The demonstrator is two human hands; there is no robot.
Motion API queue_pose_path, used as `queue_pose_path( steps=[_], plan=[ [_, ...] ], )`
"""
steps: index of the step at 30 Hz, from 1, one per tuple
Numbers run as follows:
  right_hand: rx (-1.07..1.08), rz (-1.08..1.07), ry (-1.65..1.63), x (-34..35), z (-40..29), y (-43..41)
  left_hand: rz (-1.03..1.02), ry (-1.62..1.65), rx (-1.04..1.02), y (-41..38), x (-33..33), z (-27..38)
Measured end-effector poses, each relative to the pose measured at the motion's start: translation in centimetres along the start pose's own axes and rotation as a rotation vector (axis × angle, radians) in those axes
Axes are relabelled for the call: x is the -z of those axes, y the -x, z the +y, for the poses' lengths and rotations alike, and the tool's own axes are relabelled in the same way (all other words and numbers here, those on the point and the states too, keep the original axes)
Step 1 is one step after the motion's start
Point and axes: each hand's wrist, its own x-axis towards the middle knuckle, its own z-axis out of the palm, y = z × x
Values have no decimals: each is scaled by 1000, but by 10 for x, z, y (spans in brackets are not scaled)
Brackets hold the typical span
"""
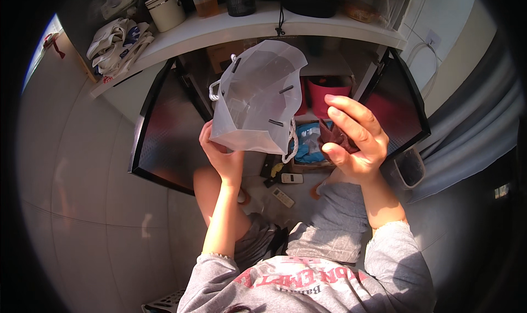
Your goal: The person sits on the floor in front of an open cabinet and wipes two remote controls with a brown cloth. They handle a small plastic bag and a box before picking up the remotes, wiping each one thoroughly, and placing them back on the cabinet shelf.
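Observation:
My left hand [222, 156] grips the lower left side of a translucent white plastic bag [255, 138]. The bag's mouth gapes towards me, with white rope handles [294, 138] at its sides and short dark strips on its walls. To the right of the bag, my right hand [358, 136] is raised with thumb and fingers curved apart. A crumpled dark brown item [336, 135] shows between thumb and fingers; whether the hand holds it or it lies behind, I cannot tell.
A low cabinet has both dark doors, left [169, 123] and right [397, 103], swung outwards. Inside are a pink-red bin [325, 97] and a box of blue plastic [306, 142]. Two remote controls [283, 197] lie on the floor. Canisters [164, 10] line the white counter [230, 25].

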Motion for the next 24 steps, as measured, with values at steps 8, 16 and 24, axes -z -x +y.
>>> queue_pose_path(
  steps=[8,16,24],
  plan=[
    [-1656,595,-1170,-30,102,117,71,10,273,-91,-3,14],
    [-1910,561,-1298,-56,129,187,199,-618,100,-264,-19,-40],
    [-1807,692,-1219,-59,160,194,136,-888,149,-268,-89,-82]
  ],
)
